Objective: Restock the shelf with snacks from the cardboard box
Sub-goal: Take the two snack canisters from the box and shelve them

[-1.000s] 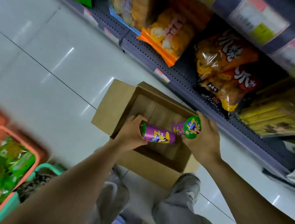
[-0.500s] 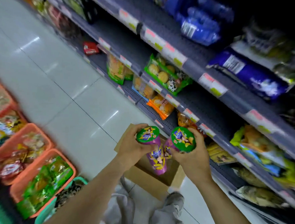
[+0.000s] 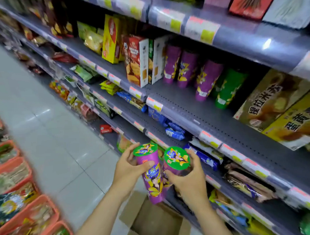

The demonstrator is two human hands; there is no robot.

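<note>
Holding two purple snack cans with green lids, one per hand, above the open cardboard box (image 3: 155, 222) on the floor. Left hand (image 3: 128, 169) wrapped around the upper part of the left can (image 3: 150, 174), thumb across the front; right hand (image 3: 189, 178) closed around the right can (image 3: 175, 164) just under its lid. Both roughly upright, tilted a little, lower ends touching or nearly so.

Step in hand, by judgement: carrying stock from box to shelf, not yet placed. Matching purple cans (image 3: 189, 69) standing on the grey shelf (image 3: 213, 118) higher up and to the right, well apart from the hands, with a bare stretch of perforated shelf in front of and left of them.

Next move probably calls for lifting both cans up and forward to that level, clearing the shelf lip with its price tags, then setting each down upright in the bare patch beside its like, lids up and labels out. Some care needed not to knock the standing cans, tall and narrow and likely easy to tip.

Counts: two cans in hand; three purple cans plainly visible on the shelf, possibly more hidden behind; one green can (image 3: 229, 87) clearly seen beside them, perhaps another behind, hard to tell. One cardboard box, inside only partly in view, nothing visible in the part shown. Several orange baskets (image 3: 14, 175) of packets along the left, too blurred to count surely.
</note>
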